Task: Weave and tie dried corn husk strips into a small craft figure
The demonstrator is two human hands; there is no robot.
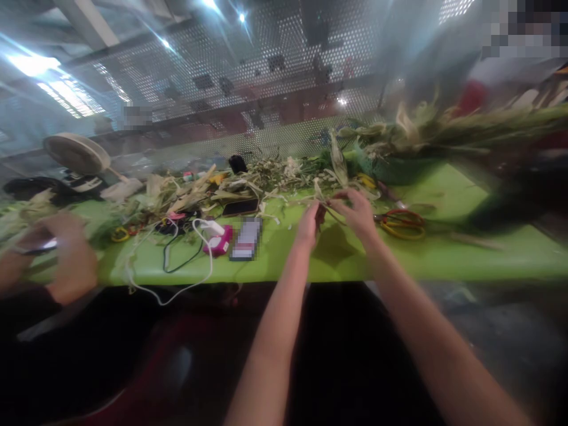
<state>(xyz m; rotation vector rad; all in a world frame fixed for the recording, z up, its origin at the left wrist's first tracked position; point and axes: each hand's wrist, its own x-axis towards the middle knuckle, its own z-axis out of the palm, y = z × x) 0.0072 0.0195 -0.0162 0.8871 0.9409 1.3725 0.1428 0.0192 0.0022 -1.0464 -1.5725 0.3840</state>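
Note:
My left hand (311, 220) is closed in a pinch on a corn husk strip (318, 190) whose pale tip sticks up above the fingers. Close beside it, my right hand (357, 212) also has its fingers closed on the strip; blur hides the exact grip. Both hands are just above the green table (275, 269). Right of my right hand lie scissors (403, 223) with orange-yellow handles. A larger pale husk (338, 160) stands up behind the hands, by a heap of dry husks and scraps (284, 171).
To the left lie a lit phone (246, 239), a dark phone (240, 207), a pink power strip (218, 241) and loose cables (186, 285). A fan (77, 155) stands further left. Another person's hands (66, 248) are at the left edge. A green basket (386, 165) holds leaves at the back right.

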